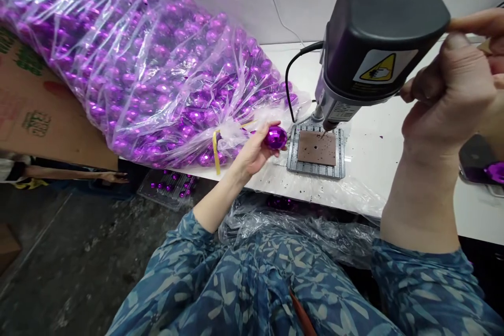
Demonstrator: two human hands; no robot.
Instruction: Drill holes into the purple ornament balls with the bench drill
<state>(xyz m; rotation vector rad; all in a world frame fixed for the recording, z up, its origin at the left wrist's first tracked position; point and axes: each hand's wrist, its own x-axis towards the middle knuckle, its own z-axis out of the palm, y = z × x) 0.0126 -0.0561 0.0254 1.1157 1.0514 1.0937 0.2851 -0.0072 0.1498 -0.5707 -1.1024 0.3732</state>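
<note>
My left hand (258, 151) holds a shiny purple faceted ball (275, 137) between thumb and fingers, just left of the drill press base (292, 160). A brown plate (307, 149) with a small dark hole lies on that base, sprinkled with dark shavings. Above it stands the black drill press head (388, 16) with a yellow warning label. At the head's right side my right hand (452, 71) is raised with its fingers curled; what they close on is hidden by the hand. The tip of the drill is over the brown plate.
A large clear bag of purple balls (157, 73), tied with a yellow strip (216, 152), fills the left, beside a cardboard box (51, 110). Another person's hand (114, 177) shows at far left. A tray (157, 189) holds small purple pieces below. Another purple ball (495, 172) is at right.
</note>
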